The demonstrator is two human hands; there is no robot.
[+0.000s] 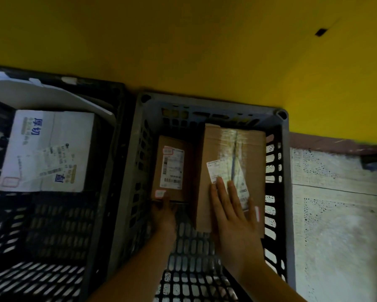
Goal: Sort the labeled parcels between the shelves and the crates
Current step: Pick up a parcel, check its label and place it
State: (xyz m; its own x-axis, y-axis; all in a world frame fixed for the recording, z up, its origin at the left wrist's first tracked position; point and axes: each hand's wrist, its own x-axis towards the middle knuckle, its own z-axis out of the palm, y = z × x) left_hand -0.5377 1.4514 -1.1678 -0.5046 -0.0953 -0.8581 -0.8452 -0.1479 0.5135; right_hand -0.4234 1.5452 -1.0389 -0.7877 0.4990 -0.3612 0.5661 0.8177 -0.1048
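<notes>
Two brown cardboard parcels lie inside a grey slotted crate (283, 192). The small parcel (172, 168) carries a white shipping label and sits at the crate's left. My left hand (163, 212) grips its near edge, thumb on top by a small red-edged sticker. The large taped parcel (231, 149) lies to the right. My right hand (233, 212) rests flat on its near end, fingers straight, partly covering its white label.
A black crate (109, 192) on the left holds a white printed box (46, 149) with labels and a white sheet behind it. A yellow wall (183, 40) rises behind both crates. Speckled pale floor (340, 214) lies to the right.
</notes>
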